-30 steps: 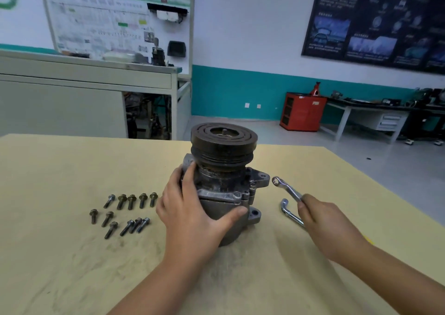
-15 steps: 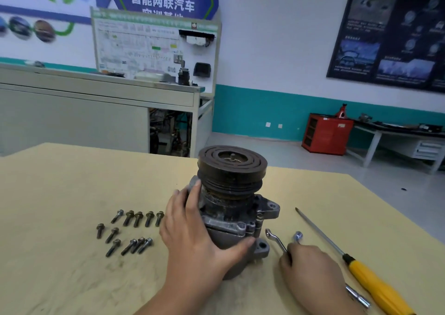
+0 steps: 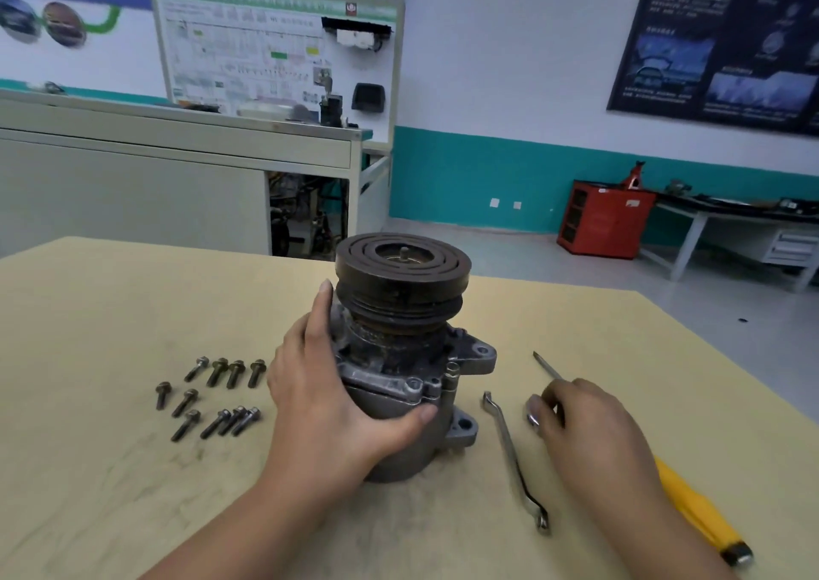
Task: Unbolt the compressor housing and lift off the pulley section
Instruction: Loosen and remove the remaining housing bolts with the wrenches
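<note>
The compressor stands upright on the yellow table, its dark grooved pulley [image 3: 401, 269] on top of the grey housing [image 3: 399, 384]. My left hand [image 3: 328, 402] grips the housing from the left, thumb across the front and fingertips up by the pulley's rim. Several removed bolts [image 3: 212, 397] lie in loose rows to its left. My right hand [image 3: 589, 424] is down on the table to the right of the compressor. Its fingers curl over the ring end of a second wrench [image 3: 532, 415], most of which is hidden under the hand.
A bent ring wrench [image 3: 514, 460] lies free on the table between the compressor and my right hand. A yellow-handled screwdriver [image 3: 696, 508] lies under my right forearm, tip pointing away. The table's right edge runs diagonally just beyond it. Workshop benches stand further back.
My right hand came down to the table with the two wrenches, and one now lies free beside it. My left hand stayed on the housing. The view tilted down.
</note>
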`<action>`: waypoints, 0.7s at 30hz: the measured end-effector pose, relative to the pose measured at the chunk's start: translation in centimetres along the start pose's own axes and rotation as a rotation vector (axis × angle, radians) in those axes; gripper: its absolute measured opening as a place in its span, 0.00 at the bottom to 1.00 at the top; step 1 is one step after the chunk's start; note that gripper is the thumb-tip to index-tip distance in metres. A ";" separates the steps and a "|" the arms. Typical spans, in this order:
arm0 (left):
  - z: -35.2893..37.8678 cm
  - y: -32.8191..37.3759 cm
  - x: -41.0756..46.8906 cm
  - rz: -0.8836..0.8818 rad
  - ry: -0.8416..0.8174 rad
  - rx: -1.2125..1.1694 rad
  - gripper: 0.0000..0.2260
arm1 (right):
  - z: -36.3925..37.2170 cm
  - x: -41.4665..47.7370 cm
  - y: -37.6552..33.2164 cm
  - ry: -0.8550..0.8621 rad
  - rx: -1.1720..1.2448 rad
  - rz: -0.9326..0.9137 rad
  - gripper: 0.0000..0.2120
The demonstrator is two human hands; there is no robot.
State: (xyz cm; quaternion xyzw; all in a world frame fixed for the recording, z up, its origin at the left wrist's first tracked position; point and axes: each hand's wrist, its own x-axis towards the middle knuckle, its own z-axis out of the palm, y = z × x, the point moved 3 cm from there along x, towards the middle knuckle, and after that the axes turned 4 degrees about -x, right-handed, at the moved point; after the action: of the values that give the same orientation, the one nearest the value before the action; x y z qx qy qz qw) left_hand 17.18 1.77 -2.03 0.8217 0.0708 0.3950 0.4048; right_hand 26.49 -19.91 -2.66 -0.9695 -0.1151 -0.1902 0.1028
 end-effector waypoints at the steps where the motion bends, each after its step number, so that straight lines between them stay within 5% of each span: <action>1: -0.1 -0.3 0.1 0.004 -0.027 -0.016 0.53 | 0.1 -0.1 0.3 -0.032 -0.023 -0.003 0.10; 5: -0.8 -1.5 1.0 0.050 -0.151 -0.101 0.53 | 1.3 -0.7 0.7 -0.271 -0.241 -0.041 0.11; 9: -1.2 -2.6 1.9 0.021 -0.259 -0.204 0.56 | 1.4 -0.7 0.2 -0.281 -0.290 -0.043 0.05; 17: -1.5 -3.1 1.7 0.001 -0.306 -0.199 0.52 | 1.1 -0.5 0.1 -0.091 -0.214 -0.055 0.11; 21: -1.2 -3.2 1.2 0.008 -0.297 -0.221 0.51 | -1.0 0.0 -0.3 0.147 0.205 -0.080 0.07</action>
State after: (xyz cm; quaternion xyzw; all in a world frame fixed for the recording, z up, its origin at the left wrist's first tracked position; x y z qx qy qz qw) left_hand 17.83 5.12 -3.16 0.8218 -0.0367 0.2764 0.4969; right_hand 26.09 -19.88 -1.72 -0.9321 -0.1646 -0.2520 0.2017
